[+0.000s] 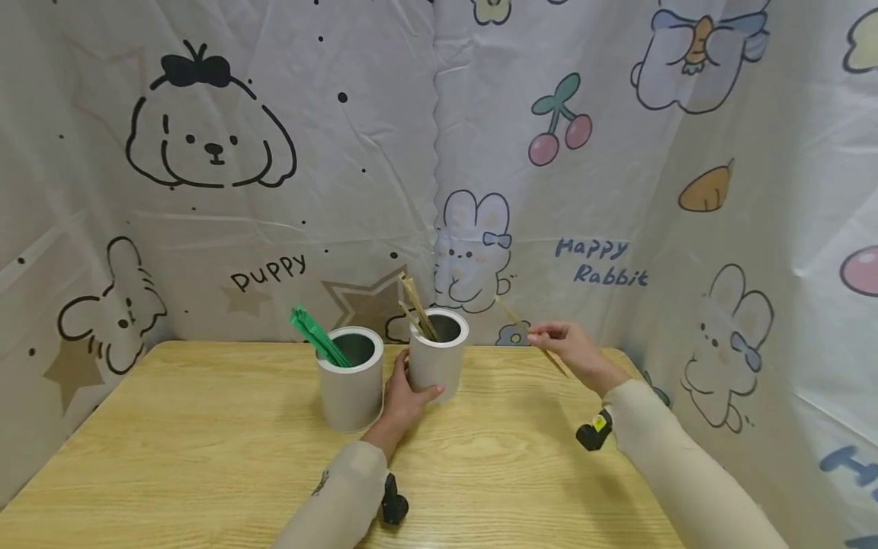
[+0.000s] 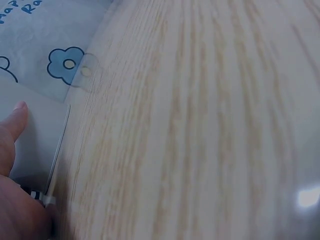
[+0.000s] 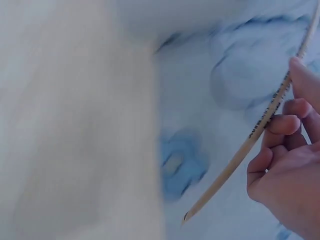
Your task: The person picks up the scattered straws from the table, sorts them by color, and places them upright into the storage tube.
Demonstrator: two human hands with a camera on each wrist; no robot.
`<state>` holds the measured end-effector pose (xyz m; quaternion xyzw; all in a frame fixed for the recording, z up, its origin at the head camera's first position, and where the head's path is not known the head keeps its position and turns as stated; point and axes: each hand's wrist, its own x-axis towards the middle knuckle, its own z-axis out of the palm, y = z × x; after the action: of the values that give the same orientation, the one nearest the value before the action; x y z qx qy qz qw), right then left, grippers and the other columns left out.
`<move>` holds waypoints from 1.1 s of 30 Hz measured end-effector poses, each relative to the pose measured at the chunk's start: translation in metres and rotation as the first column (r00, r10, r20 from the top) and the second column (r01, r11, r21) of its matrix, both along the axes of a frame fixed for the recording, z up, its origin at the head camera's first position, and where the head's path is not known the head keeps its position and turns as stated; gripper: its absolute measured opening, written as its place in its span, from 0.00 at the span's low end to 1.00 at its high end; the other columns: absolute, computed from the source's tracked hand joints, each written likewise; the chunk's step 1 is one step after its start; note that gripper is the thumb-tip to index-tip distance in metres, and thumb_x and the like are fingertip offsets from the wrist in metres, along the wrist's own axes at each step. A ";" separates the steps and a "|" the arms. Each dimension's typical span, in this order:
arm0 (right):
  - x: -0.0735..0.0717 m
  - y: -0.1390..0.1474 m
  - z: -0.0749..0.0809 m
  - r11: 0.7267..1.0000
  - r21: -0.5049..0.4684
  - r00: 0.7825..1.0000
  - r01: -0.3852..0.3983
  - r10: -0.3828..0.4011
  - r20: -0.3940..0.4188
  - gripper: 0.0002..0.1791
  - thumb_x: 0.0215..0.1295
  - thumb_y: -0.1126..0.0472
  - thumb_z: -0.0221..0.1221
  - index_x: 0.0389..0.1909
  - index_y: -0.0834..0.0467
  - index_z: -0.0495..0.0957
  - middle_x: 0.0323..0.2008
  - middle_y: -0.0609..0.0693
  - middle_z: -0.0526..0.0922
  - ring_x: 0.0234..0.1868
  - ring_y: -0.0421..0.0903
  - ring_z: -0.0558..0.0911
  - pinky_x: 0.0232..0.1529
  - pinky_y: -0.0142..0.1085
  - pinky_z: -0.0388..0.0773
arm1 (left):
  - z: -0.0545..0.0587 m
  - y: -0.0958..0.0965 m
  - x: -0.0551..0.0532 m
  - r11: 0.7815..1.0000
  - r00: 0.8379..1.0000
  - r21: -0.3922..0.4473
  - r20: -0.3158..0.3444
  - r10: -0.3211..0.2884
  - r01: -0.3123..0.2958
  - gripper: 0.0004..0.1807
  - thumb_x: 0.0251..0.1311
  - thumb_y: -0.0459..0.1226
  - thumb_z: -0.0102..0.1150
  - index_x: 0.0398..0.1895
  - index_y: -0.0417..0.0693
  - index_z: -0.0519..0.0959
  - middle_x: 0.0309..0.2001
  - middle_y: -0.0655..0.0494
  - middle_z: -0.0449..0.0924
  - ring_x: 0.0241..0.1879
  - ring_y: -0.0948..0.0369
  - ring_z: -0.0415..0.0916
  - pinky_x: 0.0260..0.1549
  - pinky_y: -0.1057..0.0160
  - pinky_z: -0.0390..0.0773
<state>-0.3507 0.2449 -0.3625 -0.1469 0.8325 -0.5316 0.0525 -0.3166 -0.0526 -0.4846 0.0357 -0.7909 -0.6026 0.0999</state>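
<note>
My left hand (image 1: 406, 398) grips the lower left side of a white cylindrical holder (image 1: 439, 366), its thumb across the front. A few thin tan sticks (image 1: 418, 305) lean out of that holder. In the left wrist view, part of the left hand (image 2: 12, 137) lies against the holder's pale wall (image 2: 37, 135). Off to the right, in the air, my right hand (image 1: 572, 352) pinches a slender tan stick (image 1: 552, 361). In the right wrist view, dark lettering runs along the stick (image 3: 230, 167), which slants down from the right hand's (image 3: 292, 165) fingertips.
A second white holder (image 1: 351, 400) with green sticks (image 1: 318, 337) stands just left of my left hand. Both stand on a wood-grain table (image 1: 206, 442). A cartoon-printed cloth (image 1: 384, 152) hangs behind the table and at its sides.
</note>
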 end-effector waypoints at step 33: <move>-0.018 -0.139 0.019 0.934 -0.352 0.990 0.063 -0.015 0.137 0.18 0.74 0.60 0.58 0.59 0.65 0.77 0.33 0.37 0.77 0.32 0.36 0.73 0.36 0.28 0.69 | 0.002 0.001 0.000 1.000 1.000 -0.023 -0.018 -0.006 0.005 0.51 0.53 0.36 0.76 0.77 0.46 0.55 0.72 0.33 0.66 0.72 0.39 0.65 0.71 0.40 0.65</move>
<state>-0.3685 0.1057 -0.3433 -0.1019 0.7201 -0.6829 0.0695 -0.3165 -0.0514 -0.4821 0.0268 -0.7968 -0.5943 0.1058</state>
